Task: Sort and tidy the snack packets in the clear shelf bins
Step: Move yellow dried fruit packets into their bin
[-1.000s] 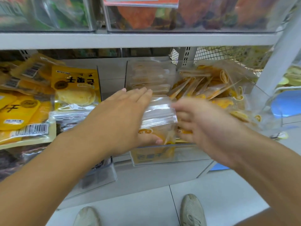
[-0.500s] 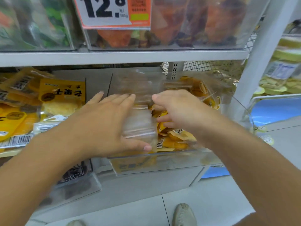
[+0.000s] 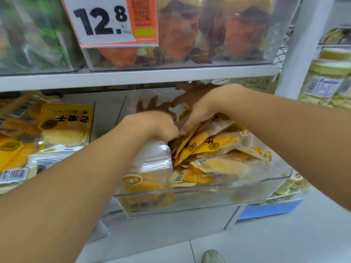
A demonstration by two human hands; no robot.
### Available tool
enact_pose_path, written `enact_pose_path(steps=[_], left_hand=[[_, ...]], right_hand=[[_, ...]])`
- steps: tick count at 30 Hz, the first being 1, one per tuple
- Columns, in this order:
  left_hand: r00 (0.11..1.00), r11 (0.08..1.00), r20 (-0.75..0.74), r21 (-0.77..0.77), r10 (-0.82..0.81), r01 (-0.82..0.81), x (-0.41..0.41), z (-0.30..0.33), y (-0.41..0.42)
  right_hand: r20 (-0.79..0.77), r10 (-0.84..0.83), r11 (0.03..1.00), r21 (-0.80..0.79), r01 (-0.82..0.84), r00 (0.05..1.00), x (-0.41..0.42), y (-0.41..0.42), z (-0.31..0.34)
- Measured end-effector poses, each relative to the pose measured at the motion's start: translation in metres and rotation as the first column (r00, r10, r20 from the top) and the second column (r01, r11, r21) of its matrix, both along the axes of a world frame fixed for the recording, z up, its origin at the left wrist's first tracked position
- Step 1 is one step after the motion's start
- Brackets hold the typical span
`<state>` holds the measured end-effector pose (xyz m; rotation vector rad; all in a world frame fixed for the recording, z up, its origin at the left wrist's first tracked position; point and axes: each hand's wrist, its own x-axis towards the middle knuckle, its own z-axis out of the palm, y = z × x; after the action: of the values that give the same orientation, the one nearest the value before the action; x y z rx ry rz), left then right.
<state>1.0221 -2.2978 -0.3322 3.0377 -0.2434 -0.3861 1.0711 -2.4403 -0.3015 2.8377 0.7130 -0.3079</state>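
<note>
A clear shelf bin [image 3: 199, 192] on the lower shelf holds several yellow dried-mango packets [image 3: 214, 149] lying in a loose heap. One packet [image 3: 150, 168] stands upright at the bin's front left. My left hand [image 3: 159, 126] reaches over that packet into the back of the bin, fingers curled among packet tops. My right hand [image 3: 201, 111] is beside it, fingers bent down onto the leaning packets at the back. The fingertips of both hands are hidden, and what each holds cannot be made out. Their reflections show in the bin's rear wall.
A second bin on the left holds more yellow packets [image 3: 64, 126]. The upper shelf [image 3: 133, 76] carries bins of orange and green snacks and a 12.8 price tag [image 3: 110, 21]. A white upright post [image 3: 302, 48] stands to the right. One shoe [image 3: 212, 257] shows on the floor.
Both hands moved deeper into the bin and closer together. The left hand left the front of the upright packet. The camera tilted up and drew nearer.
</note>
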Motion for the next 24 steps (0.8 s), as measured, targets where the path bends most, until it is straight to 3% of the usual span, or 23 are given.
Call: enact_pose_path(steps=[4,7,11,15,19,21,24], left_hand=[[0.998,0.993,0.045,0.106,0.046,-0.050,0.005,-0.014,0.006],[0.996,0.992,0.036,0.098,0.081,-0.084,0.005,-0.014,0.008],[0.997,0.991,0.031,0.116,0.065,-0.068,0.007,-0.012,0.009],[0.998,0.992,0.038,0.115,0.045,-0.050,0.007,-0.009,0.011],[0.999,0.990,0.028,0.139,0.027,-0.031,0.007,-0.008,0.006],[1.000,0.982,-0.004,0.188,0.012,-0.011,0.006,-0.001,0.003],[0.999,0.987,-0.016,0.155,-0.045,0.046,0.004,0.019,-0.008]], right_hand=[[0.043,0.139,0.983,-0.129,-0.132,0.989,0.011,0.009,-0.007],[0.098,0.201,0.956,-0.237,-0.173,0.975,0.018,0.005,-0.014],[0.094,0.208,0.977,-0.061,-0.203,0.974,0.011,-0.021,-0.017],[0.064,0.272,0.938,-0.239,-0.250,0.960,-0.014,-0.037,-0.017],[0.002,0.285,0.920,-0.282,-0.273,0.959,-0.016,-0.045,-0.021],[-0.055,0.264,0.943,-0.194,-0.270,0.963,-0.013,-0.050,-0.021],[-0.161,0.142,0.975,0.191,-0.111,0.977,-0.013,-0.055,-0.023]])
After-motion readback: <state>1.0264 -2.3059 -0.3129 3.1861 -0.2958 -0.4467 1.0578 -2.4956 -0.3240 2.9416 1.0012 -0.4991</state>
